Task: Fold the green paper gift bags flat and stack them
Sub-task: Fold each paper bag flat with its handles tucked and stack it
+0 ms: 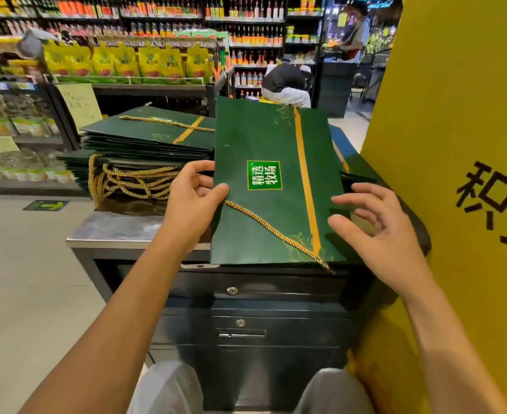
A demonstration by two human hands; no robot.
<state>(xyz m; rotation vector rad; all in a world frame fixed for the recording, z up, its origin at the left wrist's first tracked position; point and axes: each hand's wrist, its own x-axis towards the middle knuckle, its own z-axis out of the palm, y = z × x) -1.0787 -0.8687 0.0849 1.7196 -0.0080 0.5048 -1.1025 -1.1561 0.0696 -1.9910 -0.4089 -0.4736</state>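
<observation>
Pinching the nine o'clock edge of a flattened green gift bag (261, 138) between thumb and fingers, the left hand (192, 198) holds it on top of a dark cabinet (246, 324). The right hand (377, 231), fingers spread and loose, sits at the bag's four o'clock edge. A stack of folded bags (150, 135) lies at ten o'clock.
</observation>
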